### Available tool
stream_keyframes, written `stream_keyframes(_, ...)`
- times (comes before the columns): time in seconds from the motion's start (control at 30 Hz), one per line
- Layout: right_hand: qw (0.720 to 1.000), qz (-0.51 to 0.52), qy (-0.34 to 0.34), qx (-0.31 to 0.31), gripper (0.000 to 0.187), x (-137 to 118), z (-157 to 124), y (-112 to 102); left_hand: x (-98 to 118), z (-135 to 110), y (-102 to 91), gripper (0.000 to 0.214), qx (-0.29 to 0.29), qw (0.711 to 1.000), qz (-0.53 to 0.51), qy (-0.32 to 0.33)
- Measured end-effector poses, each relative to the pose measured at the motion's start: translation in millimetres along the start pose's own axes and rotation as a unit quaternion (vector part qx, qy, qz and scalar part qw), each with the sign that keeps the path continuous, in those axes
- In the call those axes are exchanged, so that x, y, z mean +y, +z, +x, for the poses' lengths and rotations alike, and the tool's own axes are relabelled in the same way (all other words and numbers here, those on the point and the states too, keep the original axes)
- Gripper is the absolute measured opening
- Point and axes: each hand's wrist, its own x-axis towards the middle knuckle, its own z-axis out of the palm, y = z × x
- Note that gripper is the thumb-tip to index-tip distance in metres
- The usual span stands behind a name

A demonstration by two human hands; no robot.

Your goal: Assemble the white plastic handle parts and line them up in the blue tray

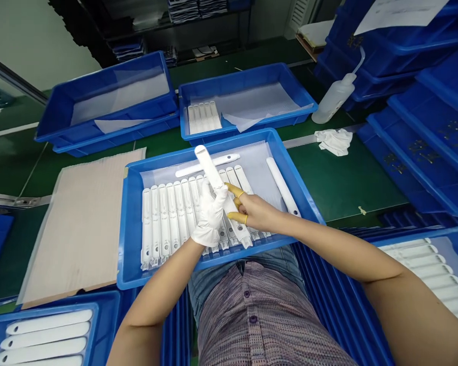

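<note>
My left hand (210, 211), in a white glove, is closed around a long white plastic part (209, 168) with a rounded end. It is held tilted above the blue tray (122, 229). My right hand (252, 208), with yellow finger cots, grips the lower half of the same part, thumb and fingers on its edges. Below lies a row of similar white parts (170, 216), side by side in the tray, some hidden by my hands. One loose part (207, 165) rests crosswise at the tray's far side, and another part (282, 187) lies along its right side.
Behind stand a blue tray with several short white pieces (204, 117) and stacked blue trays (107, 96). A squeeze bottle (335, 99) and crumpled cloth (334, 141) are at right, near more trays (416, 147). A beige board (84, 223) lies left; filled trays flank me.
</note>
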Motion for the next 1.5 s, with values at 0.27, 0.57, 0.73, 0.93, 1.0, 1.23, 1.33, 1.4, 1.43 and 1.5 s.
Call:
stream_keyframes(0.27, 0.932, -0.312, 0.185, -0.015, 0.064, 70.5, -36.1, -44.5, -34.9, 8.2, 8.3, 0.063, -0.181, 0.858, 0.437, 0.201)
stream_keyframes(0.57, 0.887, -0.426, 0.175, -0.031, 0.041, 62.1, -10.7, -68.2, -70.9, 17.8, 33.4, 0.072, -0.295, 0.697, 0.612, 0.232)
stream_keyframes(0.73, 0.833, -0.539, 0.098, 0.079, 0.054, 88.7, 42.6, -109.1, -67.9, 14.0, 31.5, 0.071, -0.294, 0.672, 0.639, 0.233)
stream_keyframes(0.93, 0.828, -0.547, 0.080, 0.095, 0.041, 114.3, 68.0, -108.5, -56.6, 20.1, 44.1, 0.054, -0.271, 0.771, 0.538, 0.204)
stream_keyframes(1.0, 0.843, -0.514, 0.044, 0.156, 0.042, 107.4, 64.0, -107.7, -56.6, 23.5, 64.3, 0.055, -0.209, 0.878, 0.396, 0.169)
stream_keyframes(1.23, 0.967, -0.160, -0.143, 0.136, 0.050, 47.3, 57.4, -98.9, -86.8, 7.2, 133.7, 0.071, -0.247, 0.915, -0.231, -0.219)
stream_keyframes(1.33, 0.984, -0.108, -0.089, 0.113, 0.039, 41.8, 86.0, -93.6, -72.5, -0.8, 123.2, 0.063, -0.256, 0.888, -0.290, -0.247)
stream_keyframes(1.4, 0.980, -0.160, -0.057, 0.105, 0.029, 44.9, 113.6, -84.9, -48.1, -2.1, 103.9, 0.058, -0.228, 0.899, -0.310, -0.209)
stream_keyframes(1.43, 0.974, -0.204, -0.046, 0.089, 0.031, 46.9, 127.8, -78.3, -33.9, -2.7, 92.1, 0.054, -0.206, 0.904, -0.324, -0.189)
stream_keyframes(1.5, 0.955, -0.292, -0.032, 0.043, 0.037, 49.9, 153.5, -61.1, -6.9, -5.7, 66.9, 0.045, -0.143, 0.912, -0.351, -0.158)
